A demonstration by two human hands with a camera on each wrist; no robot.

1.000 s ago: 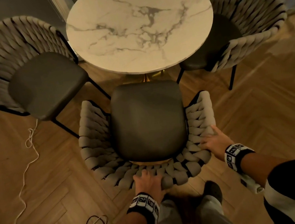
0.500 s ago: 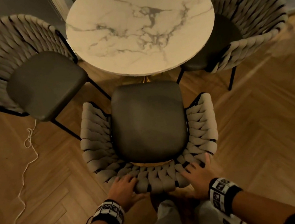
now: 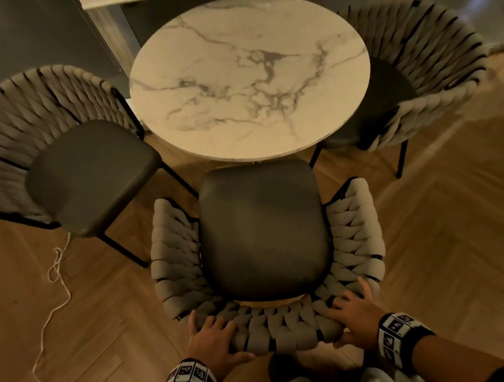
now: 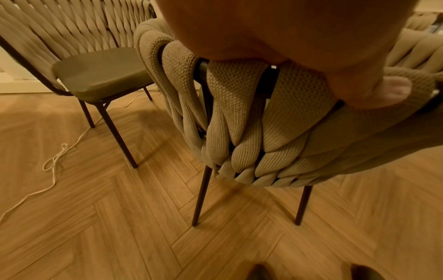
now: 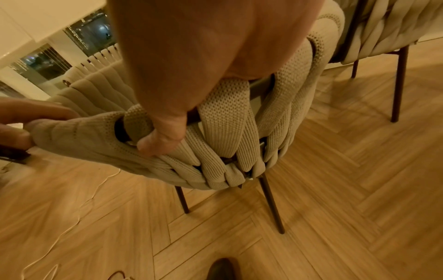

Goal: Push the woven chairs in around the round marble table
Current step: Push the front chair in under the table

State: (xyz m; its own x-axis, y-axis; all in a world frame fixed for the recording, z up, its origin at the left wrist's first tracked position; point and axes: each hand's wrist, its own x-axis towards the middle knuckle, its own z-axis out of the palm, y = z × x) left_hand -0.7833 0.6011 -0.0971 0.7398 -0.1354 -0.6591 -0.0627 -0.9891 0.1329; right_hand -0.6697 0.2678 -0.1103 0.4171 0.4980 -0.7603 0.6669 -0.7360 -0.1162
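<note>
The round marble table (image 3: 247, 78) stands ahead of me. The near woven chair (image 3: 263, 231) faces it, its dark seat's front edge right at the table rim. My left hand (image 3: 214, 335) grips the left part of its woven backrest (image 3: 279, 323) and my right hand (image 3: 353, 311) grips the right part. Fingers lie over the top. The left thumb (image 4: 383, 91) and the right thumb (image 5: 163, 136) press the rear of the weave (image 4: 239, 113). A second chair (image 3: 53, 147) stands left of the table, angled out. A third chair (image 3: 420, 63) is at the right, its seat partly under the top.
A white cord (image 3: 49, 300) snakes over the herringbone wood floor (image 3: 462, 242) at the left, near the left chair's legs. My feet (image 3: 290, 379) are just behind the near chair. A wall and window frames stand behind the table.
My right hand slid from the chair's right side round to the backrest, and my left hand shifted left. The seat's front edge now stands nearer the table rim.
</note>
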